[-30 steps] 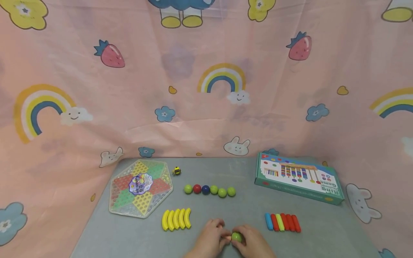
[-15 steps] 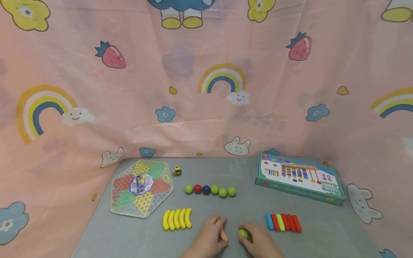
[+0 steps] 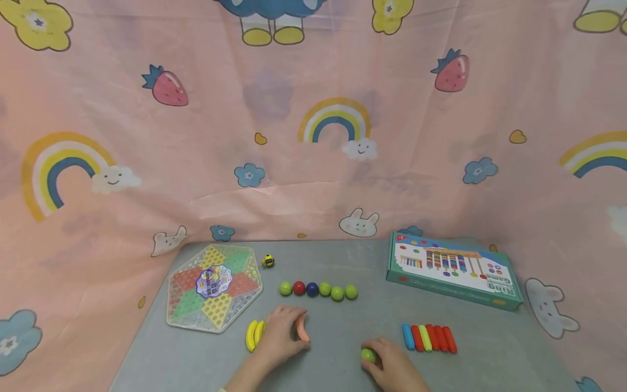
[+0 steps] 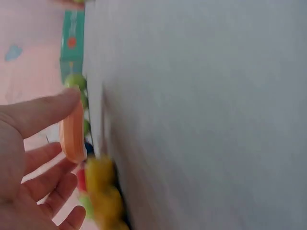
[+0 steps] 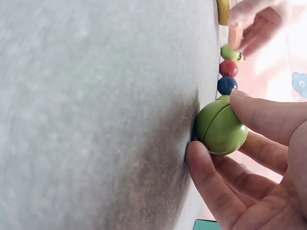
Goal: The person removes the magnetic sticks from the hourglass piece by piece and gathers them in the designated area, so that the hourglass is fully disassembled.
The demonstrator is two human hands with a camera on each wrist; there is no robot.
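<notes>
My left hand (image 3: pixel 279 333) pinches a curved salmon-orange toy piece (image 4: pixel 72 134) between thumb and fingers, with fine lines along its side. That hand is held beside the yellow toy bananas (image 3: pixel 252 335) and covers several of them in the head view. At the front of the table my right hand (image 3: pixel 393 366) grips a shiny green ball (image 5: pixel 221 128) with a seam round it, close to the tabletop. Behind both hands runs a row of balls: green, a red ball (image 3: pixel 299 288), a dark blue ball (image 3: pixel 312 289), then more green.
Red, yellow-green and blue toy sticks (image 3: pixel 429 338) lie side by side on the right. A green game box (image 3: pixel 453 270) stands at the back right. On the left lies a hexagonal star game board (image 3: pixel 214 287), with a small bee figure (image 3: pixel 268 261) near it.
My hands have parted. The left hand has carried the orange piece left toward the bananas; the right moved slightly right with the green ball, then stayed almost still.
</notes>
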